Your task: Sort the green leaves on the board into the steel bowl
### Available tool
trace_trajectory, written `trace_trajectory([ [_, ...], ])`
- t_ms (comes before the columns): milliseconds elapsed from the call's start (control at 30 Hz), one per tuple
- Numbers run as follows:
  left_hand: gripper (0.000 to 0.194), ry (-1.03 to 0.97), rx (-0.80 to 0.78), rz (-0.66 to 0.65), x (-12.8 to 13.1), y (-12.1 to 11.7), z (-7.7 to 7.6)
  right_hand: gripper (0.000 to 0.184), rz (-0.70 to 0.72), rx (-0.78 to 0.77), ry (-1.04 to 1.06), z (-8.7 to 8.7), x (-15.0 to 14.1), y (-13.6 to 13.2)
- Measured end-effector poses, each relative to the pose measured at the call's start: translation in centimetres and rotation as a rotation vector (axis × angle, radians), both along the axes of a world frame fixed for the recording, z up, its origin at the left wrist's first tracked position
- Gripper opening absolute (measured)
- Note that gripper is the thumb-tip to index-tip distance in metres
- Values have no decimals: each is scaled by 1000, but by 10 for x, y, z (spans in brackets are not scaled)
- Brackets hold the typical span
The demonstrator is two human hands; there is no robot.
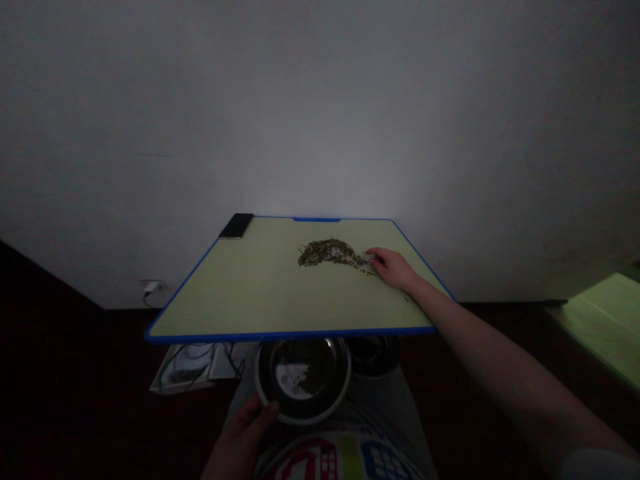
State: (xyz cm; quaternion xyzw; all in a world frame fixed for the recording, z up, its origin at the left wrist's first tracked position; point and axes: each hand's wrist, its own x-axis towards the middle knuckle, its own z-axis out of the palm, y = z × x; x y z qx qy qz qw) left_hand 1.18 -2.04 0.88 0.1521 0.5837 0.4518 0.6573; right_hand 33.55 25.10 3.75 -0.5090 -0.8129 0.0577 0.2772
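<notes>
My left hand [247, 425] grips the near left rim of a round metal bowl [303, 419] on my lap, thumb over the edge. Small dark greenish grains [320, 370] lie inside, to the right of its shiny bare bottom. On the folding table [250, 293], a curved pile of small greenish-brown grains [325, 252] is spread, with paler bits among them. At the pile's right end, my right hand [390, 267] has its fingers curled in towards the thumb. Something small and pale shows at the fingertips, too dim to name.
A black phone-like slab [237, 226] lies in the table's far left corner. Behind stands a grey wall [320, 120]. Beneath the table are a dark bowl [374, 353] and a white box with cables [185, 367]. A plugged-in charger [151, 287] sits low on the wall.
</notes>
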Motion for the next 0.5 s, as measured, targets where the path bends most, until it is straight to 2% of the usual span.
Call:
trace_trajectory([
  [233,18,165,7,-18,-3,0,-3,34,21,-15,-13,1,0,-1],
  [500,16,55,46,-54,0,2,1,33,39,-2,-30,1,-2,1],
])
